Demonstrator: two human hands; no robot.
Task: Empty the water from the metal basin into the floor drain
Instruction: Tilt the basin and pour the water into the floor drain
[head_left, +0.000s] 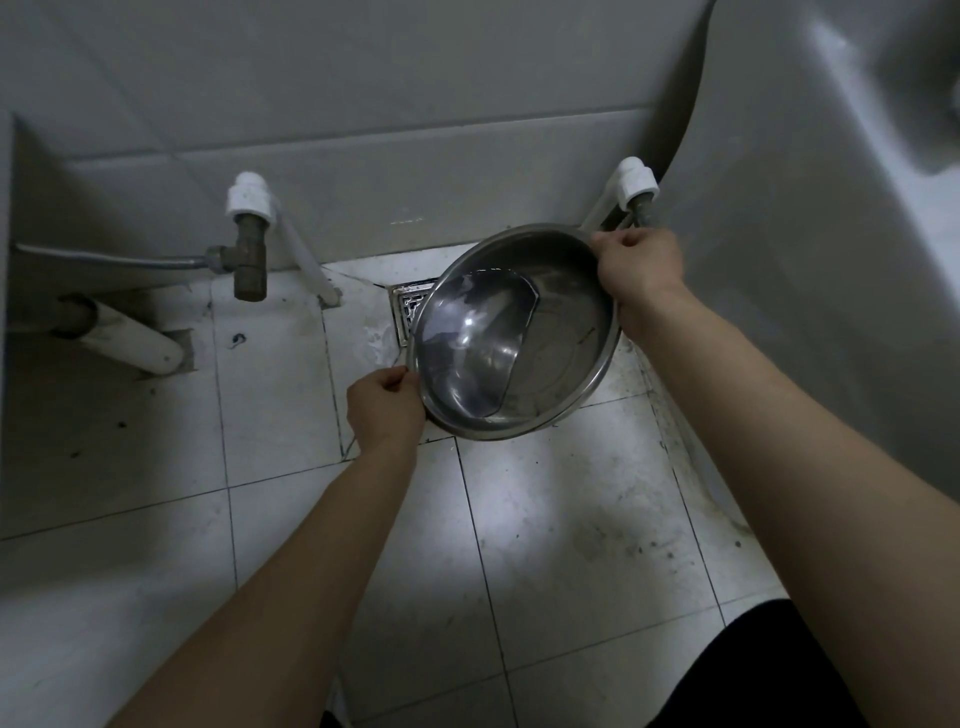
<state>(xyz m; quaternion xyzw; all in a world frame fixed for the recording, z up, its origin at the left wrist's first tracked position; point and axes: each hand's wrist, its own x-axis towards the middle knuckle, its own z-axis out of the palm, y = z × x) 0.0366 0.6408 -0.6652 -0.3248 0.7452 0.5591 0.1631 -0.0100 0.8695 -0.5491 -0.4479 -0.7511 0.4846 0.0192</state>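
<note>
A round metal basin (566, 332) is held tilted down to the left above the tiled floor. Water (467, 343) is pooled against its lower left side. My left hand (384, 405) grips the basin's near left rim. My right hand (641, 270) grips the far right rim, higher up. The square metal floor drain (409, 306) lies in the floor just under the basin's left edge; most of the drain is hidden by the basin.
A white ceramic sink (810, 218) fills the right side. A brass valve with a white fitting (249, 244) and a hose stick out from the tiled wall at left. White pipes (130, 343) run along the dirty floor at far left.
</note>
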